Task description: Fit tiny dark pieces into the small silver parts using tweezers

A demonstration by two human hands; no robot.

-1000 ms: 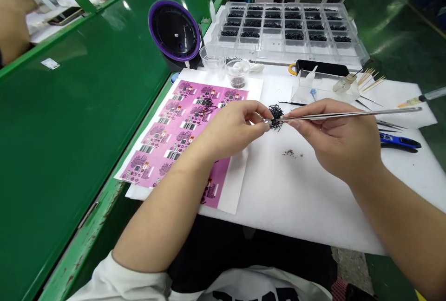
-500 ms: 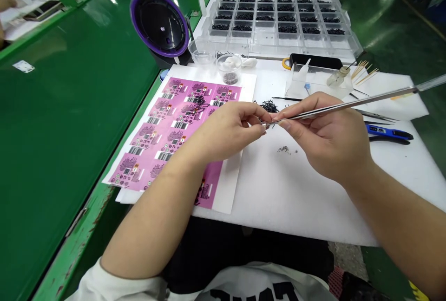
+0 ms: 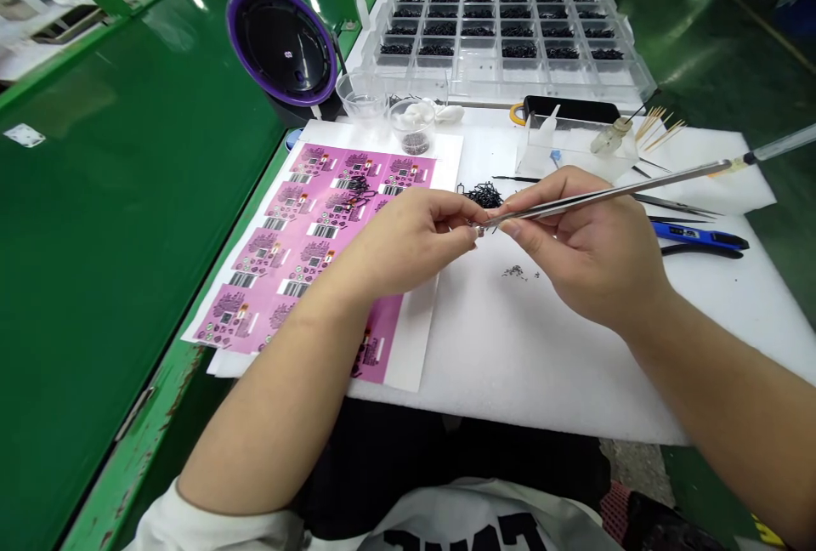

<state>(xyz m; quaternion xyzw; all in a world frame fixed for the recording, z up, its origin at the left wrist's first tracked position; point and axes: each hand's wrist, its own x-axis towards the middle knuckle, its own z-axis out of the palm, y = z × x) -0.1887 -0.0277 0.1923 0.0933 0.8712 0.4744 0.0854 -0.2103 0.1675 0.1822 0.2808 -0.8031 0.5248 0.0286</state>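
Tweezers [image 3: 663, 184] over white surface [image 3: 541, 372], gripped in right hand [image 3: 586, 253], tips at tiny shiny piece [image 3: 479, 230] pinched in left hand [image 3: 414, 241]. Green partition [image 3: 127, 194] along left, glossy green floor [image 3: 688, 49] beyond. Clear compartment box [image 3: 478, 70] at far end, black bits inside. Pink printed sheet [image 3: 382, 321] under left forearm: barcodes, print too small to read. Purple-rimmed device [image 3: 280, 41], small mark unreadable. Shirt [image 3: 446, 517]: bold black letters, cut off.
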